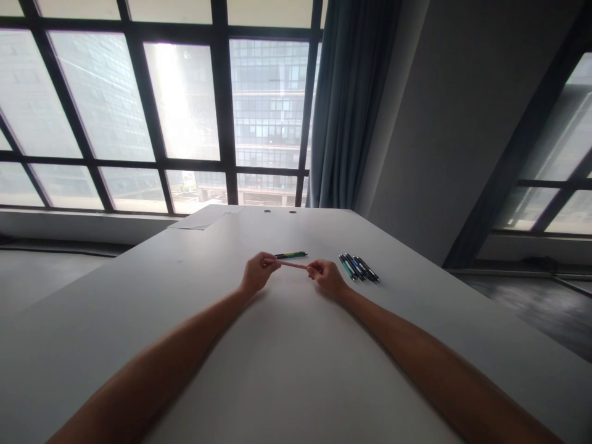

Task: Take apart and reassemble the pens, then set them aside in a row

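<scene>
Between both hands runs a thin pinkish-red strip (293,265), straight and nearly level just above the table. Its exact kind is too small to make out. My left hand (259,271) pinches the left end, and my right hand (326,273) pinches the right end. Just beyond the strip, close to my left fingertips, lie dark pens (291,254) with green and yellow parts; how many I cannot tell. To the right of my right hand, several pens (359,268) in black, blue and green lie side by side, slanting.
The white table (277,357) stretches away from me toward large windows (268,105). White paper sheets (198,217) lie at its far left edge. Two dark round spots (293,212) show near the far edge. A blue-grey curtain (351,105) hangs behind it.
</scene>
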### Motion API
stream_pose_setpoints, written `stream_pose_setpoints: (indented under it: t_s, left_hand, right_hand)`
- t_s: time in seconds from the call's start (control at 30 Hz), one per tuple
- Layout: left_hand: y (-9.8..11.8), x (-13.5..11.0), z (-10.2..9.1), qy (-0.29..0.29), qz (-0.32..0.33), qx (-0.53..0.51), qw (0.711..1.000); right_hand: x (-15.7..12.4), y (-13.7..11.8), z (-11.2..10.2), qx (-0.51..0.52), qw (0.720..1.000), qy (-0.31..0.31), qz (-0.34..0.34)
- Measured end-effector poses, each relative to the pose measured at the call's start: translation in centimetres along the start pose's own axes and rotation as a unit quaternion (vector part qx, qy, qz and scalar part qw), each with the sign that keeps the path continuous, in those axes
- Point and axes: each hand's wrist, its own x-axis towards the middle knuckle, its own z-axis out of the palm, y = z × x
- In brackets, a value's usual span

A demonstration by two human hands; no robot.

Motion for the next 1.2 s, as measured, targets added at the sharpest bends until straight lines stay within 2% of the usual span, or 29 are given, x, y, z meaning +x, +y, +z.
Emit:
stream_pose_setpoints:
  t_s: [0.07,0.13,0.23,0.37,0.5,0.6,0.8,0.97,1.2]
  left_hand:
    - [0.3,0.2,0.2,-0.007,-0.028,-0.103,0.994]
    - [0.6,0.1,0.4,-0.033,-0.036,-0.125,0.991]
    - [0.9,-0.1,0.4,-0.058,-0.062,-0.143,0.986]
    - [0.7,-0.1,0.2,-0.072,-0.103,-0.172,0.977]
    - [0.5,-0.2,0.3,-0.121,-0.124,-0.184,0.967]
    - [0.4,-0.3,0.4,-0.135,-0.133,-0.190,0.963]
    - [0.1,-0.4,0.6,-0.141,-0.144,-0.213,0.956]
    - [-0.1,-0.4,0.7,-0.136,-0.146,-0.222,0.954]
    - [0.3,-0.7,0.9,-0.157,-0.140,-0.214,0.954]
  right_hand:
    - [-0.2,-0.3,0.3,-0.017,0.999,-0.021,-0.018]
    - [-0.6,-0.8,0.5,-0.050,0.996,-0.042,-0.055]
    - [-1.2,-1.6,0.6,-0.118,0.980,-0.067,-0.148]
    - [-1.7,-3.0,0.4,-0.189,0.932,-0.096,-0.295]
    - [-2.0,-4.2,0.5,-0.239,0.868,-0.150,-0.408]
    - [-2.1,-4.6,0.7,-0.258,0.850,-0.153,-0.432]
    - [-2.1,-4.9,0.5,-0.276,0.836,-0.171,-0.443]
    - [-2.2,-5.1,0.4,-0.269,0.837,-0.166,-0.448]
    - [-2.1,-4.7,0.9,-0.290,0.834,-0.158,-0.442]
